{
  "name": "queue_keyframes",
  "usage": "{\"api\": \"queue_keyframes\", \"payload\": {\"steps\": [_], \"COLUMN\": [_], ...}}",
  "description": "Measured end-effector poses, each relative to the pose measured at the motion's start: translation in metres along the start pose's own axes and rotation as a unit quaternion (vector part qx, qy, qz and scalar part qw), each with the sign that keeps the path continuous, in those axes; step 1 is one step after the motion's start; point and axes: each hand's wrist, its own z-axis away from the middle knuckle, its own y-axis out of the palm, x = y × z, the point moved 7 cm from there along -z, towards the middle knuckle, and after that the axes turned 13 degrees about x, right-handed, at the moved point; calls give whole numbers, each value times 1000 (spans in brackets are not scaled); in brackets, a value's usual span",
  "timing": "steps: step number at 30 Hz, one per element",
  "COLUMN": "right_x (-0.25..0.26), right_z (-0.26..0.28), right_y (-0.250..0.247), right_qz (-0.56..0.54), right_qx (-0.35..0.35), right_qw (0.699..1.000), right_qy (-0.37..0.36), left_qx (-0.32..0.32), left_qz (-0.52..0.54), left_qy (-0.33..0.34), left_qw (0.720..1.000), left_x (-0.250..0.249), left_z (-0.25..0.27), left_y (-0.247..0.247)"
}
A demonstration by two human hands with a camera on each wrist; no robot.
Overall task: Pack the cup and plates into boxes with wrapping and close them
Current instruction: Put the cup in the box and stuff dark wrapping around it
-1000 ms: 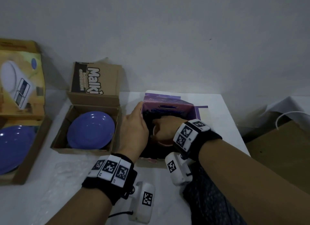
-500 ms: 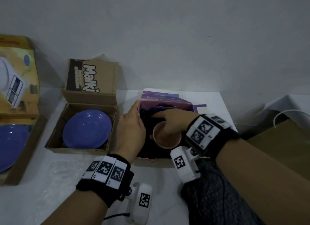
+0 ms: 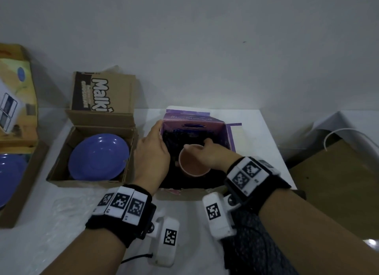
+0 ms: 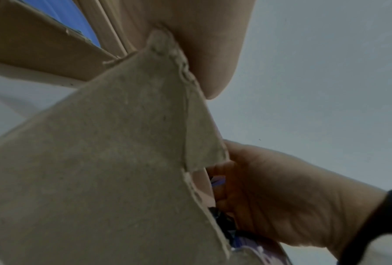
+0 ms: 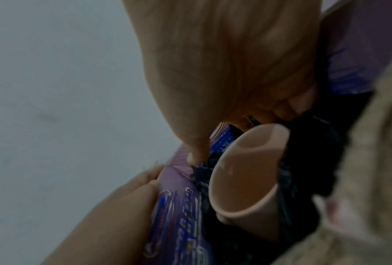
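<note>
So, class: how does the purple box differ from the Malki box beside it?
The purple box holds a pink cup in dark wrapping; the Malki box holds a blue plate. The left hand grips the purple box's wall and the right hand reaches inside; no hand holds the Malki box. Both stand open on the white table.

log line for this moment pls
step: pack cup | cup in purple box amid dark wrapping | left hand holds box wall | right hand at cup's far rim, grip unclear | box open
</note>
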Motion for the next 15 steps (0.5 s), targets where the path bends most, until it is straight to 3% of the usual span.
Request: {"api": "queue_keyframes", "payload": {"steps": [8, 15], "right_x": [-1, -15], "right_z": [18, 21], "right_y": [-2, 11], "right_qz": [-198, -281], "right_qx": [39, 79], "right_qw": [979, 956], "right_qy": [-27, -35], "left_qx": [-4, -5], "left_qz": [13, 5], "left_qy": [4, 16], "left_qw": [1000, 1000], "left_x": [-4, -9], "left_z": [2, 5], "left_y": [-4, -7]}}
